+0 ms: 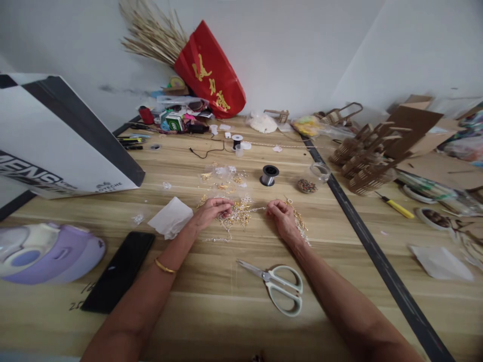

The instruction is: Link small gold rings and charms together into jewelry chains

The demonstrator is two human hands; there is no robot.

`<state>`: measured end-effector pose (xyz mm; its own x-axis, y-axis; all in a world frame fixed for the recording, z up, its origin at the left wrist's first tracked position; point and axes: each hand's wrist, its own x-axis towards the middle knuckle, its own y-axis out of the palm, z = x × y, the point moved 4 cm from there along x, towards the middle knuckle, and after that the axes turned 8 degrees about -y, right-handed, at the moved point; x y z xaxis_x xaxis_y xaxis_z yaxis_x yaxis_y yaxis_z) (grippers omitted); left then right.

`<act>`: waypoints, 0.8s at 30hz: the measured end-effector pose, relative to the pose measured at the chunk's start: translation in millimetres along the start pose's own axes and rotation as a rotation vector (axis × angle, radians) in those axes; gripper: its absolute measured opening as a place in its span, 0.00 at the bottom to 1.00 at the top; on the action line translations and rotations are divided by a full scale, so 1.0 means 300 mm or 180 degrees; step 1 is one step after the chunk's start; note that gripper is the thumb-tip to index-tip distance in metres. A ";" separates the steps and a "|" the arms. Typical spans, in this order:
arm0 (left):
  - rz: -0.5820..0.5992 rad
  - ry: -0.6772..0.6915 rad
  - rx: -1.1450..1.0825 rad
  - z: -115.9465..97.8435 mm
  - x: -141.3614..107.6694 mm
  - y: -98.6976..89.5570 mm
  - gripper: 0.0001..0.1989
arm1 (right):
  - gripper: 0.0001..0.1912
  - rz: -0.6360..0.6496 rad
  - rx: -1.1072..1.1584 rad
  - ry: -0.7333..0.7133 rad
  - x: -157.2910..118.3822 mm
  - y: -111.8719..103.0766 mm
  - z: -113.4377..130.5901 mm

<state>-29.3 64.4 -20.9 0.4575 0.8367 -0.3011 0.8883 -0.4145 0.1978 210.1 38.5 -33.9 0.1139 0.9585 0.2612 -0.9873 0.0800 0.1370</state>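
Looked like you had a craft workshop going: pale-green-handled steel scissors (266,276), black-rimmed silvery wire spool (269,176), tangled gold-and-silver jewelry bits (241,217).

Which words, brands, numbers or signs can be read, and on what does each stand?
"MENS": white box, perhaps cut off at the picture edge.
"力": red bag, middle gold character; its neighbours are unclear.
"25": handwritten on the table beside the phone; line above unclear.
Too blurred: white box's smaller print, green box's marking.
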 end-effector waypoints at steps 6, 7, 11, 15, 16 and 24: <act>-0.0055 -0.0051 0.0054 -0.001 -0.002 0.000 0.16 | 0.08 -0.0006 -0.0039 0.0007 0.000 -0.003 0.000; -0.0071 -0.0051 0.0063 -0.003 -0.004 0.000 0.16 | 0.08 0.0010 -0.0040 0.0006 -0.001 -0.002 0.001; -0.0118 -0.0139 0.0184 -0.014 -0.013 0.001 0.16 | 0.09 0.0058 -0.0106 0.0010 -0.004 0.002 0.007; 0.0290 -0.0235 0.0557 -0.034 -0.033 0.041 0.17 | 0.10 0.0154 -0.0049 0.0098 -0.007 0.012 0.013; 0.0447 -0.0275 0.0714 -0.038 -0.040 0.059 0.17 | 0.11 0.0225 0.0001 0.0136 -0.008 0.017 0.015; 0.0985 0.0416 0.2083 -0.050 -0.087 0.219 0.12 | 0.12 0.0902 0.0035 0.0453 -0.028 0.054 0.039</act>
<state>16.4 20.7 13.9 0.7191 0.6655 -0.2000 0.5803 -0.7334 -0.3540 194.6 28.5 -22.8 -0.1829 0.9710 0.1542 -0.9762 -0.1979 0.0884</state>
